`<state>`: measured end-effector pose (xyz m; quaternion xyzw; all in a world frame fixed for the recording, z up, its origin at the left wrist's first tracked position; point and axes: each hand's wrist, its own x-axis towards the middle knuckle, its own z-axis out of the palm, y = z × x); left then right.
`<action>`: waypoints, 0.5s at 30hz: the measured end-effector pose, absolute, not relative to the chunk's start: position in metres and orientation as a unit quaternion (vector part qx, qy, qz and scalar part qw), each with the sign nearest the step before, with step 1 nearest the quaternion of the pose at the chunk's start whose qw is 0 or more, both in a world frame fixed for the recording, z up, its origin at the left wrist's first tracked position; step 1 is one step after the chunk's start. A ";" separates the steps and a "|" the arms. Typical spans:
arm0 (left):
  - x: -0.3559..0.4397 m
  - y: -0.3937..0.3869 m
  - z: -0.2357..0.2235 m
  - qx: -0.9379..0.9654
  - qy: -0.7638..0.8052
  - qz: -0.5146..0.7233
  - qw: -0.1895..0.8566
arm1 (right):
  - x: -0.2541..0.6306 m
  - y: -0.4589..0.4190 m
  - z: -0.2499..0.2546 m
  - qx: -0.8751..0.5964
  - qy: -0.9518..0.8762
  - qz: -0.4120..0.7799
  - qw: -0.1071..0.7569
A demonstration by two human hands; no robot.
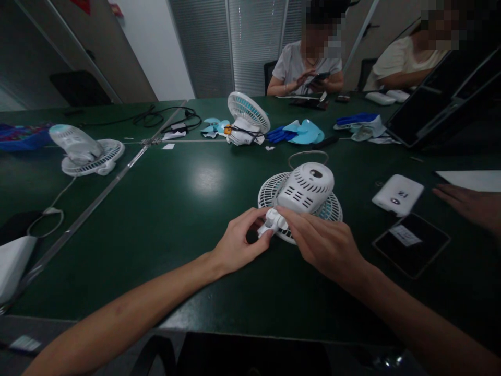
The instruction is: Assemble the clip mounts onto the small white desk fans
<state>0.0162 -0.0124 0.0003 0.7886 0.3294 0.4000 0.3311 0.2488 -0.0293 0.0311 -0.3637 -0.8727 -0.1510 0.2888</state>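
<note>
A small white fan [307, 190] lies face down on the green table [188, 209], its motor housing up and its grille underneath. My left hand [240, 240] pinches the fan's white neck joint [272, 222] from the left, with a small dark part by the fingertips. My right hand [323, 243] rests on the same joint from the right, fingers curled against the grille's near edge. Both hands meet at the joint.
A white power bank [397, 194] and a dark phone [410, 243] lie to the right, near another person's hand [469, 203]. More fans [84, 151] [246, 120], blue blades [303, 133] and cables sit farther back. Two people sit at the far side.
</note>
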 end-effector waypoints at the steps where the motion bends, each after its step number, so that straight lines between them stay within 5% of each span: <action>1: 0.016 -0.012 0.001 0.789 0.329 0.399 0.331 | 0.249 -0.030 0.031 -0.369 -0.871 -0.149 0.289; 15: 0.017 -0.013 0.003 0.787 0.321 0.410 0.331 | 0.247 -0.032 0.033 -0.346 -0.882 -0.130 0.292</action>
